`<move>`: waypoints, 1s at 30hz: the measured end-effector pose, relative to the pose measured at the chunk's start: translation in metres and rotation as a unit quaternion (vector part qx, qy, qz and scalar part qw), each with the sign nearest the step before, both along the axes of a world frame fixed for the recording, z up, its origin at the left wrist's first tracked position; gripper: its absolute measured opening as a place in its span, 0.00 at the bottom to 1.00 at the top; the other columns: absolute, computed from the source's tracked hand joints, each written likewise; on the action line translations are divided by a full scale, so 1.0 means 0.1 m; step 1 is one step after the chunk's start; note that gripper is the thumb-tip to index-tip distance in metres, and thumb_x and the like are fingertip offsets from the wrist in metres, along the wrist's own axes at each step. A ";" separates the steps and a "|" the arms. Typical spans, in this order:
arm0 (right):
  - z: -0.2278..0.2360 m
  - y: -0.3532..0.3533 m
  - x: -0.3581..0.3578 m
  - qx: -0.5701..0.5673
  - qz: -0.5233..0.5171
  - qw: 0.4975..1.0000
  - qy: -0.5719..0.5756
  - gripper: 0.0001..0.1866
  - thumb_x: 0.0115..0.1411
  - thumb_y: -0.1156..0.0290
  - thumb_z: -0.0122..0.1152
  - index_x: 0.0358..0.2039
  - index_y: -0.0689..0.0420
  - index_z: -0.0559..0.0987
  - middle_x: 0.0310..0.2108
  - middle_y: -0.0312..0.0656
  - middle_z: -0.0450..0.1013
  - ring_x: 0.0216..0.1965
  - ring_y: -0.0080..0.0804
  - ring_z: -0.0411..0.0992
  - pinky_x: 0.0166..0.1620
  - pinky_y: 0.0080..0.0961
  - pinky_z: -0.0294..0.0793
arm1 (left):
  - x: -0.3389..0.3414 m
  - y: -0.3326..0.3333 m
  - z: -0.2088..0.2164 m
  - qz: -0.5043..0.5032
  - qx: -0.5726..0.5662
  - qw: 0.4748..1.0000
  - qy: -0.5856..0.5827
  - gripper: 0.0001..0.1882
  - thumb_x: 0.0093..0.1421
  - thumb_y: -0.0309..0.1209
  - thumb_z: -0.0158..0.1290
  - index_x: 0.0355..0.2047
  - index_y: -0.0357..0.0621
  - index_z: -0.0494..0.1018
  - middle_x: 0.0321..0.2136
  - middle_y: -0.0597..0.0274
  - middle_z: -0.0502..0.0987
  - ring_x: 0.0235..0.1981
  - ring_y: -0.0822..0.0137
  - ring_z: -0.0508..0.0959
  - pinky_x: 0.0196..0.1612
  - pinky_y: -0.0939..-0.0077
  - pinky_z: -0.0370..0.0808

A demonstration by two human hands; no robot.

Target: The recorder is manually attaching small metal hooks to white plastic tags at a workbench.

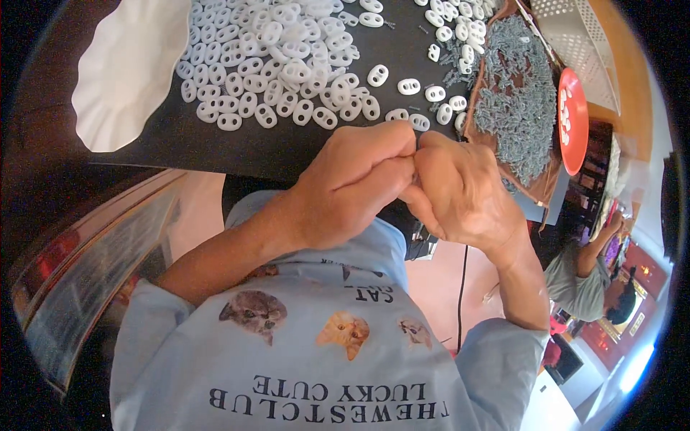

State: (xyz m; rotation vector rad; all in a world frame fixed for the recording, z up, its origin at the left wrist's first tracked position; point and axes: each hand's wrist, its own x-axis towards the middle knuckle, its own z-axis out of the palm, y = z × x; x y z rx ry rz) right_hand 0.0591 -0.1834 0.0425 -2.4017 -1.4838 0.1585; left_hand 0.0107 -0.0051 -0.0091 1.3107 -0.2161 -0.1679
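My left hand (345,185) and my right hand (471,192) meet at the table's near edge, fingertips pressed together. Both are closed, and whatever lies between the fingers is hidden by them. Just beyond the knuckles, several loose white oval plastic pieces (409,87), each with two holes like a cord lock, rest on the dark tabletop. A large heap of the same white pieces (269,54) spreads to the far left. To the right of my hands, a mass of small grey coil springs (516,100) lies on a brown cloth (471,118).
A white wavy-edged tray (129,75) sits at the left of the dark table (215,152). On the right are a red plate (573,154) with a few white pieces and a white perforated basket (575,32). Another person (586,284) is farther off, lower right.
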 end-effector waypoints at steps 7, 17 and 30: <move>0.09 0.00 0.03 0.003 -0.004 1.000 -0.002 0.19 0.51 0.61 0.66 0.32 0.62 0.71 0.30 0.46 0.69 0.26 0.44 0.69 0.29 0.36 0.67 | -0.02 0.02 0.06 -0.008 0.001 0.999 0.035 0.09 0.63 0.28 0.45 0.26 0.37 0.66 0.16 0.66 0.63 0.19 0.78 0.62 0.21 0.78 0.61; 0.13 0.01 -0.05 0.144 -0.154 0.940 0.269 0.10 0.65 0.69 0.49 0.32 0.62 0.71 0.23 0.45 0.65 0.23 0.38 0.65 0.27 0.31 0.63 | -0.03 0.07 0.11 -0.031 0.028 0.998 0.046 0.12 0.65 0.34 0.44 0.29 0.40 0.69 0.21 0.70 0.66 0.24 0.79 0.65 0.28 0.82 0.62; 0.32 -0.67 0.25 0.272 -0.452 0.844 0.095 0.11 0.64 0.66 0.56 0.30 0.60 0.77 0.20 0.24 0.63 0.21 0.11 0.56 0.23 0.14 0.53 | -0.06 0.01 0.06 -0.007 0.029 0.998 0.054 0.08 0.64 0.31 0.48 0.30 0.41 0.69 0.22 0.71 0.69 0.23 0.80 0.65 0.27 0.84 0.64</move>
